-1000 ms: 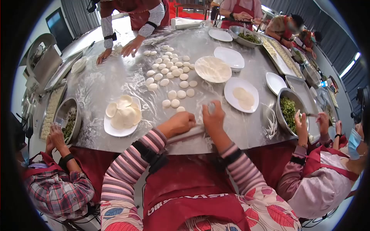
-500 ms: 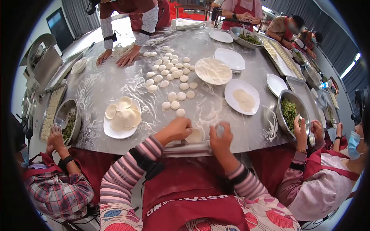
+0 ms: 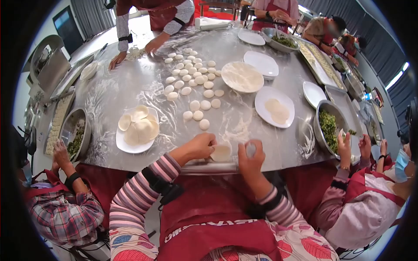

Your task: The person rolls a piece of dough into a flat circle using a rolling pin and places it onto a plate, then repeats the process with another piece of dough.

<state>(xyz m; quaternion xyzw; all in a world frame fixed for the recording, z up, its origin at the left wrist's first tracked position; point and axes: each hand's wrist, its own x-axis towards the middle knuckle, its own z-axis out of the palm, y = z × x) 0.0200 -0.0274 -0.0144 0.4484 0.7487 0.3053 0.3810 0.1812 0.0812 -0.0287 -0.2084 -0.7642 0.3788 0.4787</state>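
My left hand (image 3: 201,146) is closed, its fingertips pinching the left rim of a thin round dough wrapper (image 3: 222,152) at the table's near edge. My right hand (image 3: 251,158) curls beside the wrapper's right side, fingers bent towards the thumb. What it holds, if anything, I cannot make out. A blurred bar-like shape (image 3: 213,167) lies between the hands, just below the wrapper. Flattened dough balls (image 3: 204,125) spread away from my hands. Rolled wrappers (image 3: 143,130) overlap on a white plate to the left; more wrappers (image 3: 277,111) lie on a right-hand plate (image 3: 263,96).
A wide dish of flour (image 3: 242,77) stands beyond the dough balls. Metal bowls (image 3: 321,124) of chopped green filling sit at both sides, near co-workers' hands (image 3: 344,150). Another person's hands (image 3: 154,45) press on the far table. Trays of dumplings (image 3: 322,65) line the right.
My hands stay around the wrapper, with only slight movement. The person across the table has shifted their hands farther back. The camera view has tilted slightly.
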